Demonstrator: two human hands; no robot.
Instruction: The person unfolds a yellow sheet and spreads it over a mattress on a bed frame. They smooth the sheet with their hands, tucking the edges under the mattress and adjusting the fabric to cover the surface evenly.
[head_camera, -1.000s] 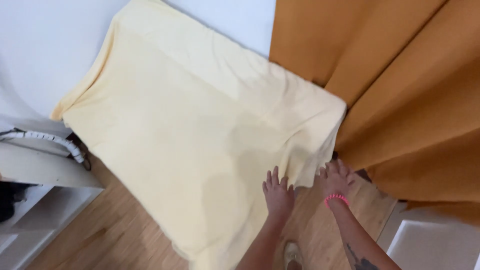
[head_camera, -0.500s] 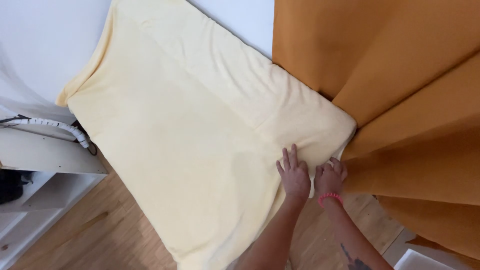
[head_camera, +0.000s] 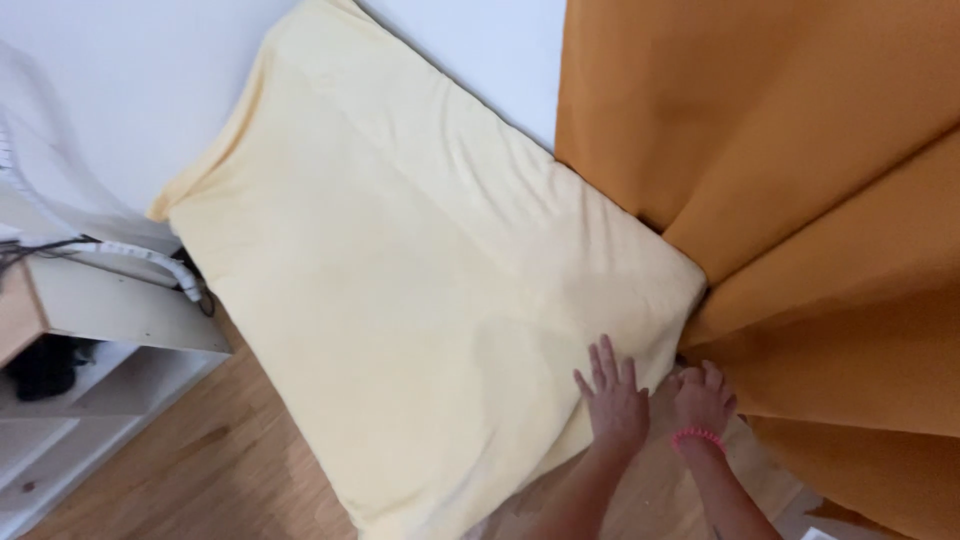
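Note:
A mattress in a pale yellow fitted sheet (head_camera: 400, 260) lies on the floor against a white wall. My left hand (head_camera: 612, 400) rests flat on the sheet near the mattress's near right corner, fingers spread. My right hand (head_camera: 703, 398), with a pink band on the wrist, sits at the side edge of that corner, next to the orange curtain; its fingers are curled at the sheet's edge, and I cannot tell whether they grip it.
An orange curtain (head_camera: 800, 200) hangs along the right side and touches the mattress corner. A white low shelf unit (head_camera: 100, 340) with a white cable (head_camera: 140, 258) stands at the left. Wooden floor (head_camera: 220, 470) shows in front.
The view has swung so the mattress sits more to the right. Both hands stay at the near right corner, the left sliding slightly along the sheet.

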